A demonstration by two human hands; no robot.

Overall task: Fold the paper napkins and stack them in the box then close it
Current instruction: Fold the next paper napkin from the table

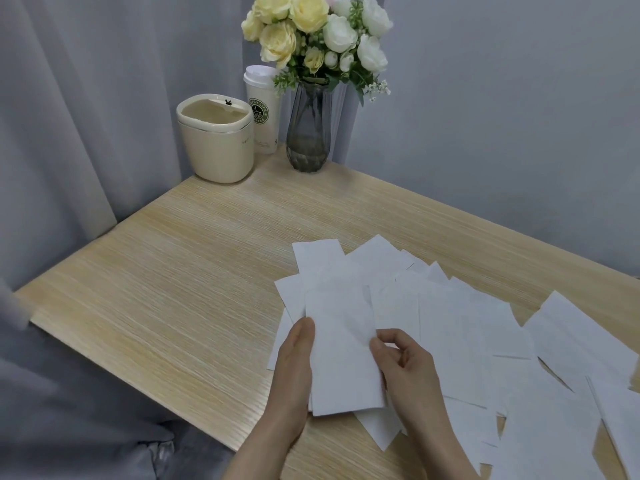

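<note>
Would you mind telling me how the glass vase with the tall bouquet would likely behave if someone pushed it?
The glass vase looks top-heavy: its bouquet spreads wider than its base, so it may tip. It probably slides easily on the smooth wooden table. Being glass, it is likely fragile.

A pale wood table [166, 271] stands in a corner: grey curtain [69, 116] on the left, plain grey wall [502, 98] on the right, soft even light.

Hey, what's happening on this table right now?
A person is holding one folded white napkin with both hands, the left hand along its left edge and the right hand pinching its right edge. More napkins lie scattered loosely across the wooden table. A cream container, a cup and a vase of flowers stand at the far corner.
</note>
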